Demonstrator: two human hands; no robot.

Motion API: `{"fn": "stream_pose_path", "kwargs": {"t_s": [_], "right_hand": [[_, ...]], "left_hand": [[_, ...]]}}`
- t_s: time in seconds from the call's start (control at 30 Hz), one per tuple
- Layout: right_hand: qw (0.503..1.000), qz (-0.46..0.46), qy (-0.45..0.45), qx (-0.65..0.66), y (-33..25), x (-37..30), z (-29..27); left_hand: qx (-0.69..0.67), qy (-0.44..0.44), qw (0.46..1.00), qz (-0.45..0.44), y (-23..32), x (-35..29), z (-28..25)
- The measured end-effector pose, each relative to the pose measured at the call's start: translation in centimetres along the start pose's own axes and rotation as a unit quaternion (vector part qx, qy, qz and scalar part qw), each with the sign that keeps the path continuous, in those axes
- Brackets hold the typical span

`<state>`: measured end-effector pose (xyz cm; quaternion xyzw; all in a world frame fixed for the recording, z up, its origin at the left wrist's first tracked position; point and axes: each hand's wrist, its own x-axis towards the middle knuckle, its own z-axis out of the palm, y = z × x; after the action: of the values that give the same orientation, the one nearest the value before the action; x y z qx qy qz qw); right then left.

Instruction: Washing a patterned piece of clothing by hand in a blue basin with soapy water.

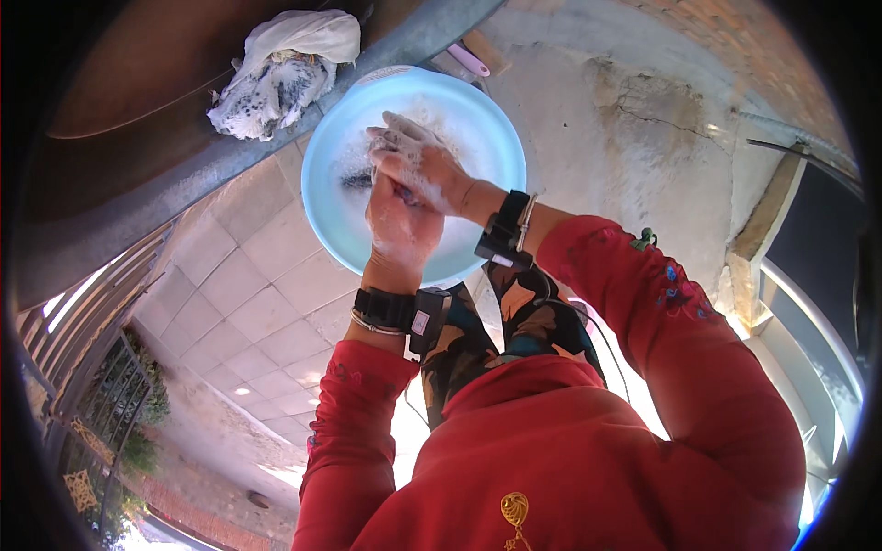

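A light-blue basin (pixel 315 200) holds white suds, and both my hands are over it, wet with foam. My left hand (pixel 404 225) is closed, its fingers mostly hidden beneath the other hand. A small dark bit of cloth shows between the two hands, and a dark patch of cloth (pixel 356 180) lies in the suds beside my left fingers. My right hand (pixel 424 167) rests across the left one, its fingers stretched out and covered in lather. How far the cloth extends under the foam is hidden.
A bundle of wet white cloth with dark marks (pixel 285 78) lies on a brown surface with a grey edge (pixel 207 170), left of the basin. Beyond the basin is a brush with a pink handle (pixel 469 60). Paving tiles (pixel 257 308) cover the ground at left.
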<state>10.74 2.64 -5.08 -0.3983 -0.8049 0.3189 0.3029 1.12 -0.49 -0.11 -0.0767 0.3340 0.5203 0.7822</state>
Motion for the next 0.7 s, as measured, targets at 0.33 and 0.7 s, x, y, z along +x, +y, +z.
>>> {"fn": "stream_pose_path", "kwargs": {"t_s": [0.33, 0.7], "right_hand": [[0.950, 0.229, 0.049, 0.206, -5.8, -0.4, -0.5], [0.945, 0.253, -0.017, 0.205, -3.5, 1.1, -0.6]], "left_hand": [[-0.049, -0.066, 0.996, -0.031, 1.6, -0.3, -2.2], [0.023, -0.011, 1.000, -0.011, 0.1, -0.9, -1.4]]}}
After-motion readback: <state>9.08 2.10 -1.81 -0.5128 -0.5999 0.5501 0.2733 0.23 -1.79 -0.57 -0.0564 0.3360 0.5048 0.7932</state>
